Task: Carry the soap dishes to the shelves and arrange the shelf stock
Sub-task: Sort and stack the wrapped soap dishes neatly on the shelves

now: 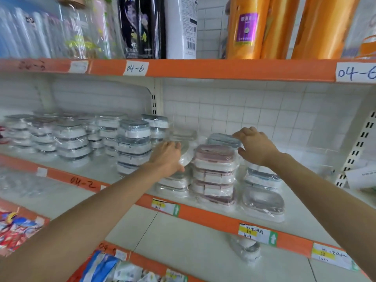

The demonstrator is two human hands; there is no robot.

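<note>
white shelf [203, 226] with an orange front edge, seen from the head camera, backed by white tiles; handwritten labels and yellow price tags [256, 233] sit along the edge. upper shelf [223, 69] carries orange bottles [244, 27], a dark bottle and clear containers. at left on the white shelf, wrapped soap dishes stand in several tall stacks [133, 145], grey lids over white bases. at centre, a shorter group: a pink-lidded stack [214, 169], a low stack [176, 183] to its left, and grey-lidded dishes [263, 192] to its right, the front one lying at the shelf edge.

left hand [167, 157] — reaching in from lower left, fingers curled round a white wrapped soap dish [186, 152] held tilted above the low stack, just left of the pink-lidded stack. right hand [254, 146] — reaching in from the right, fingers bent down over the far end of a grey-lidded soap dish [222, 139] that lies behind and above the pink-lidded stack; whether it grips or merely touches cannot be told.

one more wrapped dish [245, 249] lies on the shelf below, under the orange edge. coloured packets [18, 228] show at lower left.
</note>
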